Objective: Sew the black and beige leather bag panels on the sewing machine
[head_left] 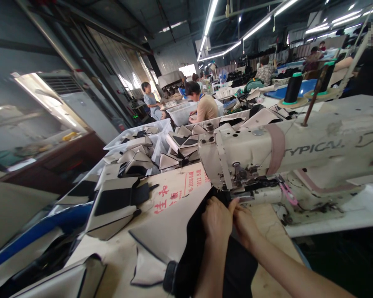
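Note:
My left hand [216, 219] and my right hand [244, 221] both press on a black fabric piece [202, 248], close together just in front of the needle area of an industrial sewing machine [267, 153]. The fabric runs under the machine's presser foot [238, 178], and the stitching point is hidden. A beige panel with black edging [160, 236] lies to the left of my left hand, joined to or touching the black piece. Further left, stacked beige-and-black cut panels [118, 203] rest on a cardboard sheet with red characters [170, 194].
Thread cones [294, 89] stand on the machine's stand at the back right. White plastic bins [136, 140] of cut panels sit beyond the table. Several co-workers [205, 105] sit at stations across a large workshop. A blue-edged material [49, 225] lies at the lower left.

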`<state>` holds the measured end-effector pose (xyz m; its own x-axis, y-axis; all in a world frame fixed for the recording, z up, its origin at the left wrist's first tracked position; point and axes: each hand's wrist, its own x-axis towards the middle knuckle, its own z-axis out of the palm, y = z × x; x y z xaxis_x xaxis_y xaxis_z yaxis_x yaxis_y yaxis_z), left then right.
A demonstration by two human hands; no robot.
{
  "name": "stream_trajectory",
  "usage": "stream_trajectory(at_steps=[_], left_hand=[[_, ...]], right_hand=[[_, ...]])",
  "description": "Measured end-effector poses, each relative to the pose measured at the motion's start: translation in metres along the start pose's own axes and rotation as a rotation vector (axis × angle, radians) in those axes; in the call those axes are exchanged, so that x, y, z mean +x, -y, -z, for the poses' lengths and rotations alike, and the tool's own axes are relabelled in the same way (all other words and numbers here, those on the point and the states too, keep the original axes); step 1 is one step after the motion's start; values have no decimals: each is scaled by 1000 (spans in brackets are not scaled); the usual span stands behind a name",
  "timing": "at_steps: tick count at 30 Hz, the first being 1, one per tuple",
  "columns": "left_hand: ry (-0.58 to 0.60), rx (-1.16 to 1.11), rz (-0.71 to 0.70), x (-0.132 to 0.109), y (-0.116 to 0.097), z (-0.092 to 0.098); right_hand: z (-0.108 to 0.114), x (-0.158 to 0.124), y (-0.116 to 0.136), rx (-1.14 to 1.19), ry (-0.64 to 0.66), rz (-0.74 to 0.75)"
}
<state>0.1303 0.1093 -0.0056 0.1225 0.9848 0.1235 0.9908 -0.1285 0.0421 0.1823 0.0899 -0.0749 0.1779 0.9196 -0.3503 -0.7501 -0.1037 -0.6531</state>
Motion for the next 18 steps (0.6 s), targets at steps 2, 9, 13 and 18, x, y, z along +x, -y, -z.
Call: stream_trajectory(at_steps=[2,9,13,18], left_hand=[[9,-24,14,4,1,-1],[113,-516,119,11,23,-18],[116,-800,154,17,31,-31],[112,-865,125,22,33,-36]], right_hand=[[-2,-2,2,5,13,0],[-4,1,0,27,-4,-3],[-7,1,1,43,-42,-12],[-10,0,5,30,-66,-18]])
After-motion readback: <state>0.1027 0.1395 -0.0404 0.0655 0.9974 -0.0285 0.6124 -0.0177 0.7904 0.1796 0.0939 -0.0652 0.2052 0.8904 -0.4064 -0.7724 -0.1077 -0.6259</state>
